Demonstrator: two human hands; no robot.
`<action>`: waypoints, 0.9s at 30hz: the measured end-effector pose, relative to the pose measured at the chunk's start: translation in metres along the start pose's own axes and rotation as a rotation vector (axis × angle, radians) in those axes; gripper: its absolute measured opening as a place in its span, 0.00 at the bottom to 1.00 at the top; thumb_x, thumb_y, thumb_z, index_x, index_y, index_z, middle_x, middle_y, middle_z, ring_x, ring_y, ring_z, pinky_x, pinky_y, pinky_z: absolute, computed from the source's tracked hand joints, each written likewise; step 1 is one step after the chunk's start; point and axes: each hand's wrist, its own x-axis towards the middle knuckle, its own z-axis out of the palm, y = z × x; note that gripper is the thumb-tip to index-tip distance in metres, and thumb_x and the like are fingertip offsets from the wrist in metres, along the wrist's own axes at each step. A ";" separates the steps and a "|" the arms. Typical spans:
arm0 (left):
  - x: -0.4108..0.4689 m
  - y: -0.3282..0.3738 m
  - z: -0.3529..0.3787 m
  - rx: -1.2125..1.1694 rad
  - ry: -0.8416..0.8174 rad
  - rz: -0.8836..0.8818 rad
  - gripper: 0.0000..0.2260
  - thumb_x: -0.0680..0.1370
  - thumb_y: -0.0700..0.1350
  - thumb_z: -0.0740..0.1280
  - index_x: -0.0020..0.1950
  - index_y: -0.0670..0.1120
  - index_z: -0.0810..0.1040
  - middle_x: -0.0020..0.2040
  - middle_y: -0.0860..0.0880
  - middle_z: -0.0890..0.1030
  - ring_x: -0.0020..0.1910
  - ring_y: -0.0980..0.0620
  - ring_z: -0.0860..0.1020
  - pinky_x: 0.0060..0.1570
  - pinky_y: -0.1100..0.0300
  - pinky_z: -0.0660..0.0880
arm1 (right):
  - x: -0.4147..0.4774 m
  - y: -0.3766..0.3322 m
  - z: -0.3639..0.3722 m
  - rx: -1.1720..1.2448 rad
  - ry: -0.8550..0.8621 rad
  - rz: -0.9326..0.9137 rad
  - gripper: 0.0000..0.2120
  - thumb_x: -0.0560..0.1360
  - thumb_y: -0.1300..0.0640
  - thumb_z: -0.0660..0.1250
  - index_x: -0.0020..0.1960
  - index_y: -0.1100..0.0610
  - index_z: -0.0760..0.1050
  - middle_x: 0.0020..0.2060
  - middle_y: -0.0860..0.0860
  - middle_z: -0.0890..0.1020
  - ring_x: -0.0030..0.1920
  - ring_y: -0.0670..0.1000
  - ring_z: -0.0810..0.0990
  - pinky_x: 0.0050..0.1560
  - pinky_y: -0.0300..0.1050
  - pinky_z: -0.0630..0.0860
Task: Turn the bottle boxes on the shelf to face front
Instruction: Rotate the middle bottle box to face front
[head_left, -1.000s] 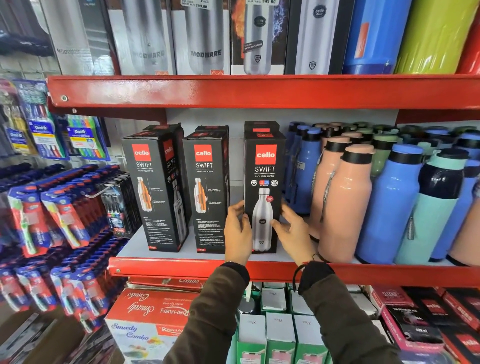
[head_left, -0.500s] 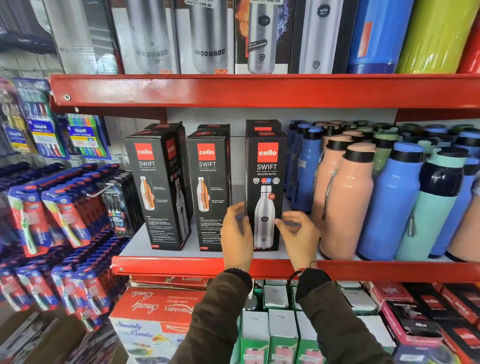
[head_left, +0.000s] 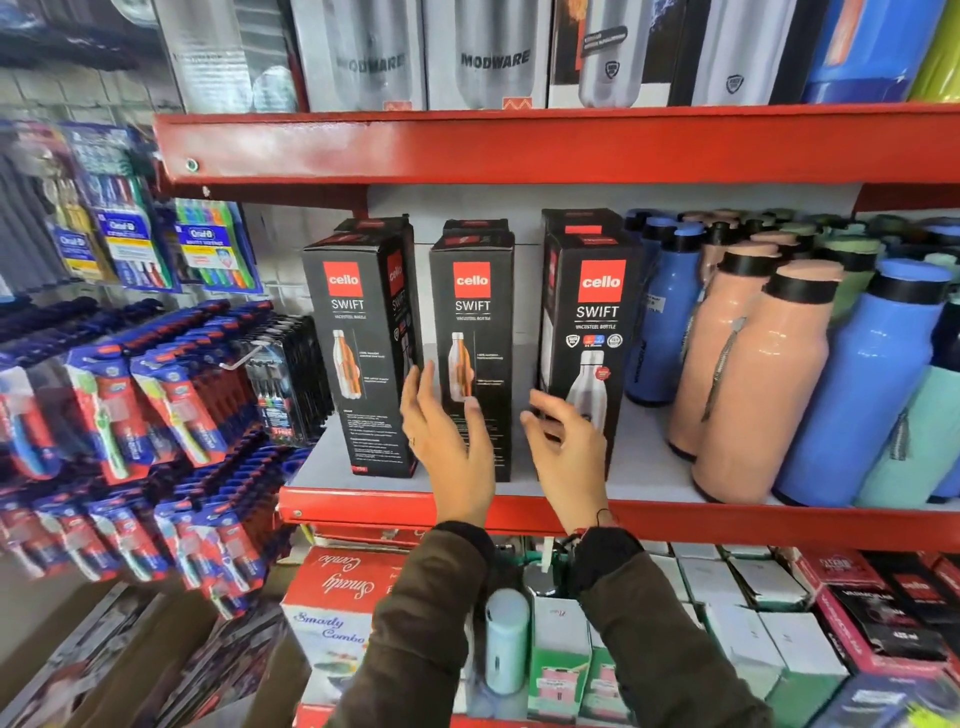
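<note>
Three black Cello Swift bottle boxes stand on the red shelf (head_left: 727, 525). The left box (head_left: 358, 353) is angled, with its side panel showing an orange cutaway bottle. The middle box (head_left: 475, 322) shows the same kind of side panel. The right box (head_left: 597, 322) shows its front, a steel bottle picture. My left hand (head_left: 449, 441) is spread in front of the middle box, fingers reaching between the left and middle boxes. My right hand (head_left: 566, 447) hovers with curled, parted fingers before the lower left of the right box, holding nothing.
Peach, blue and teal bottles (head_left: 769, 374) crowd the shelf right of the boxes. More boxes stand behind the front three. Toothbrush packs (head_left: 130, 395) hang at the left. The upper shelf (head_left: 519, 145) carries steel bottle boxes. Small cartons (head_left: 727, 623) fill the level below.
Both hands have let go of the right box and shifted left; my left hand now spreads over the middle box. The view has moved closer to the shelf.
</note>
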 end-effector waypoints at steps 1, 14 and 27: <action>0.004 -0.004 -0.004 -0.040 -0.045 -0.040 0.24 0.84 0.47 0.61 0.80 0.47 0.62 0.80 0.47 0.61 0.80 0.50 0.60 0.77 0.53 0.58 | -0.001 0.000 0.006 -0.008 -0.022 0.011 0.17 0.79 0.60 0.68 0.67 0.58 0.76 0.57 0.49 0.82 0.51 0.31 0.80 0.51 0.24 0.74; 0.019 -0.023 -0.032 -0.393 -0.369 -0.335 0.23 0.84 0.57 0.53 0.76 0.52 0.72 0.72 0.55 0.76 0.73 0.61 0.72 0.78 0.53 0.65 | -0.014 -0.013 0.046 -0.008 0.033 0.106 0.28 0.71 0.51 0.77 0.69 0.51 0.73 0.55 0.34 0.81 0.54 0.29 0.78 0.57 0.27 0.74; 0.018 -0.026 -0.046 -0.513 -0.241 -0.245 0.18 0.84 0.55 0.59 0.64 0.49 0.83 0.60 0.50 0.86 0.63 0.53 0.83 0.66 0.48 0.78 | -0.008 -0.026 0.051 -0.107 0.186 0.091 0.40 0.58 0.38 0.79 0.66 0.46 0.70 0.55 0.41 0.82 0.56 0.42 0.81 0.57 0.42 0.80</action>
